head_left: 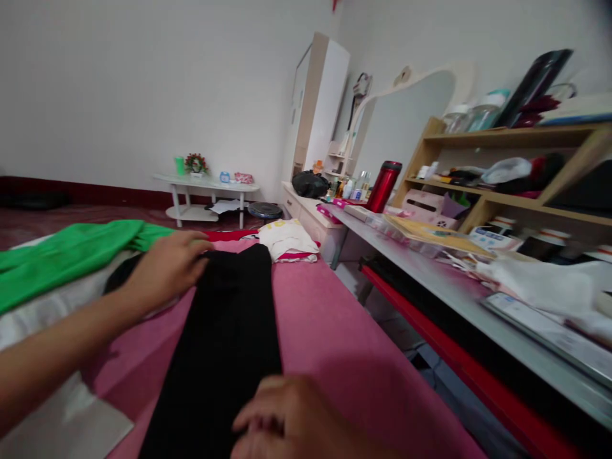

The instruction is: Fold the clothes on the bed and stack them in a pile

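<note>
A long black garment [229, 344] lies stretched out on the pink bed cover [329, 331]. My left hand [167, 268] rests on its far left edge, fingers curled down on the cloth. Near the bottom of the view my right hand [287, 417] presses on the near end of the garment, fingers bent. Motion blurs both hands. A green garment [67, 255] lies to the left, just beyond my left hand, on top of white cloth [29, 319].
A folded white and yellow garment [287, 239] lies at the far end of the bed. To the right runs a grey desk [430, 268] with a red flask [383, 186], papers and a wooden shelf [521, 185]. A small white table [205, 188] stands by the back wall.
</note>
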`<act>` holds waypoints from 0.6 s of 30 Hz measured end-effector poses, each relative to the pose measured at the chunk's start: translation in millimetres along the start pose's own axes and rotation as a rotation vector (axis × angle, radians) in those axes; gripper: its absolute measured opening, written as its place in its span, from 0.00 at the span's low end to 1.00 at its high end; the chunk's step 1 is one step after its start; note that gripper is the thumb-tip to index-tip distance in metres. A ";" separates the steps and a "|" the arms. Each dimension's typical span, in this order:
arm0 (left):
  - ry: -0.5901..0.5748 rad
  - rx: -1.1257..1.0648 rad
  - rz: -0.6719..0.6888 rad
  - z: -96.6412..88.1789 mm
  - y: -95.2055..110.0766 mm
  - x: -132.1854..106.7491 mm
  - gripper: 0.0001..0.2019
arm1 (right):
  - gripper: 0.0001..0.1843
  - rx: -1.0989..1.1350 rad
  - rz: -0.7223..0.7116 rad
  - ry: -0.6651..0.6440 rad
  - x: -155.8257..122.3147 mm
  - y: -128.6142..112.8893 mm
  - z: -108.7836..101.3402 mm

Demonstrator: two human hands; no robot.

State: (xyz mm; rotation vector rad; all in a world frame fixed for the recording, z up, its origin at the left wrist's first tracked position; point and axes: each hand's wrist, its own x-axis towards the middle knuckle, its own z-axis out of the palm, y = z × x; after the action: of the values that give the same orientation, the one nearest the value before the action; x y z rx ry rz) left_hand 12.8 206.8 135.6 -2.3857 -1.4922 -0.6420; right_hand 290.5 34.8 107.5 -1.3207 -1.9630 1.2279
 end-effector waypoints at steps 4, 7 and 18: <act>-0.115 -0.176 0.144 41.9 59.8 -32.5 0.21 | 0.22 -0.328 -0.248 0.341 78.7 33.5 -9.8; -0.167 -0.214 0.144 73.8 73.3 -60.0 0.23 | 0.31 -0.544 -0.275 0.299 113.5 60.1 -6.6; -0.128 -0.251 0.032 88.4 82.3 -76.8 0.19 | 0.20 -0.379 -0.208 0.558 222.9 54.6 -46.0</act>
State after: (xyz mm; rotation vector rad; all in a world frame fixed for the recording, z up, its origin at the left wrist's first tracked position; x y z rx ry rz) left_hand 78.1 148.6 22.3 -2.6795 -1.4972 -0.7201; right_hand 257.3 261.9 61.7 -1.3968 -1.8940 0.3375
